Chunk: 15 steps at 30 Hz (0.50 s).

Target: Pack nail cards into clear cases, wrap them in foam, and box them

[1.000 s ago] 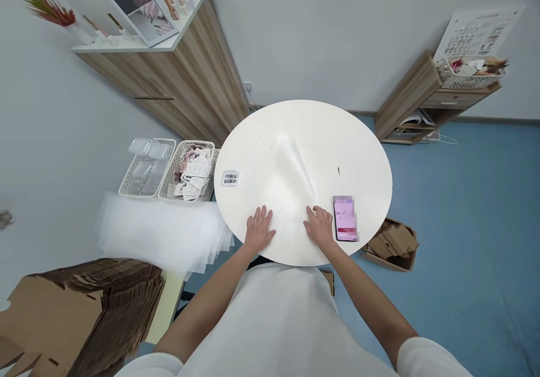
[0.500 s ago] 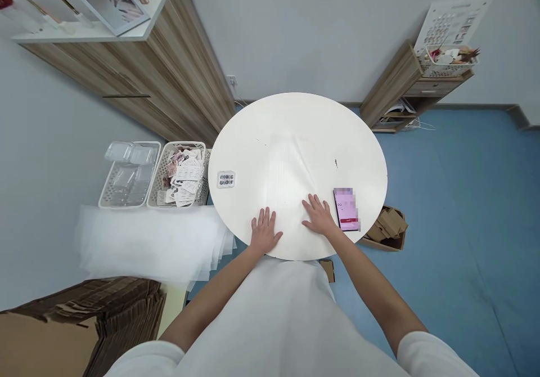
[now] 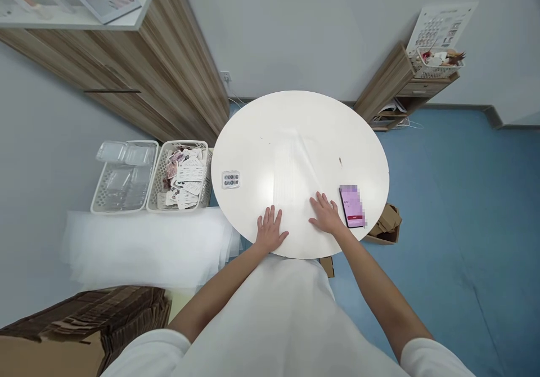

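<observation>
White and translucent, the sheet (image 3: 291,166) shows a pale slanting ridge.

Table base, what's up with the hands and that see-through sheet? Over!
Left hand, right hand: palms down, fingers spread. See-through sheet: on white table, creased. Phone: close beside right hand, might get bumped.

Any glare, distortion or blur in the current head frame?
Head view: glare on the white table, leaving edges of the translucent sheet faint; head view: wide-angle look, tall cabinet slanting steeply; head view: phone partly pixelated; head view: left hand and right hand fairly sharp.
</observation>
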Available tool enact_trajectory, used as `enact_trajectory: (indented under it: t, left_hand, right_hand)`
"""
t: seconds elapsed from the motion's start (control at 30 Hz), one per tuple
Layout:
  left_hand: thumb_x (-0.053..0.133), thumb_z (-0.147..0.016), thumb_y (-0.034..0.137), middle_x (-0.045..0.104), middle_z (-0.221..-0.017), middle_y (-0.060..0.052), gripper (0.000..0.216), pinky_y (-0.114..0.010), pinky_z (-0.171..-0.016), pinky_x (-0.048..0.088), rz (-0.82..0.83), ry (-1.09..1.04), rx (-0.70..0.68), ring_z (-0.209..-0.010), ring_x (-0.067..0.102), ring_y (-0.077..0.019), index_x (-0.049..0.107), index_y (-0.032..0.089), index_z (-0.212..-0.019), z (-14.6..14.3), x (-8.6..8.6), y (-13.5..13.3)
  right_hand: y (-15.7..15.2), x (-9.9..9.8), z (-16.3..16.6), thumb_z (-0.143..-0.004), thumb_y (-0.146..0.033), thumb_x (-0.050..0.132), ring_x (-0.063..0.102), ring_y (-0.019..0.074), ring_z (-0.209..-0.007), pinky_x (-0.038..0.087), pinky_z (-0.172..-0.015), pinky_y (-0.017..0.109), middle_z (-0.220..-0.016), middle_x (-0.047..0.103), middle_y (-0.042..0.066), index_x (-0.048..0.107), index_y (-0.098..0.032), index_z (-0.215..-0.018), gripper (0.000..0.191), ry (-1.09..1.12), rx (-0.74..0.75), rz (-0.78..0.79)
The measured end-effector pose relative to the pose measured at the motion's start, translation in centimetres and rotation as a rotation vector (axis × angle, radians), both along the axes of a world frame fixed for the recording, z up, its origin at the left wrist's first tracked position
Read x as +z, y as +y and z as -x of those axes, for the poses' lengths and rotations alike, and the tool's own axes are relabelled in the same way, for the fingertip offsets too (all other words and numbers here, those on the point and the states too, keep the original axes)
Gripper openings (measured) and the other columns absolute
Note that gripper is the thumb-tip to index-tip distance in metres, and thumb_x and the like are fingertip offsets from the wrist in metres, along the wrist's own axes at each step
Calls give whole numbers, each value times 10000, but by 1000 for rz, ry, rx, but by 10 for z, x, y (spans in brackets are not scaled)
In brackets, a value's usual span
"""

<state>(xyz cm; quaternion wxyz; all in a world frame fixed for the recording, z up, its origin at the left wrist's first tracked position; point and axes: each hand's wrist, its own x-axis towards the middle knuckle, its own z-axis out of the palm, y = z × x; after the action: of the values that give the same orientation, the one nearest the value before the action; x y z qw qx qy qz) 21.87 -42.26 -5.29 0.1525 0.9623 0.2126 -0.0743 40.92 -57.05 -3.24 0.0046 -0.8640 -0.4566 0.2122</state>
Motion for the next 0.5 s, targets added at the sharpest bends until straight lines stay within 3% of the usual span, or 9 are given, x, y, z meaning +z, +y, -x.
enact_trajectory:
  t: [0.13, 0.3, 0.4, 0.5]
  left_hand:
    - [405, -790, 514, 95, -1452, -132, 698, -522, -1000, 165, 106, -111, 127, -1318, 91, -314, 180, 201, -1371, 8, 7, 27]
    - [393, -796, 529, 54, -1452, -149, 731, -511, -1019, 168, 276, -325, 538, -1320, 70, -313, 137, 167, -1377, 25, 9, 109]
    - [400, -803, 517, 147, -1437, -146, 703, -439, -1062, 137, 416, -477, 711, -1324, 105, -267, 191, 144, -1361, 30, 4, 161]
    - [345, -827, 526, 278, -1395, -138, 634, -396, -1056, 195, 666, -505, 882, -1286, 252, -234, 272, 151, -1333, 29, -4, 194]
  right_hand:
    - [30, 14, 9, -795, -391, 438, 104, 273, -1323, 185, -996, 484, -1444, 149, 112, 235, -200, -1341, 613, -6, -49, -153]
    - [113, 24, 28, -794, -308, 457, 350, 239, -1223, 320, -965, 412, -1337, 371, 112, 328, -193, -1294, 529, 253, -89, -297]
    - [169, 20, 42, -787, -257, 461, 495, 195, -1079, 413, -896, 357, -1294, 423, 83, 358, -218, -1275, 500, 525, -134, -321]
    - [215, 12, 56, -727, -131, 470, 493, 182, -1073, 403, -920, 353, -1301, 419, 80, 378, -205, -1265, 550, 689, -223, -336]
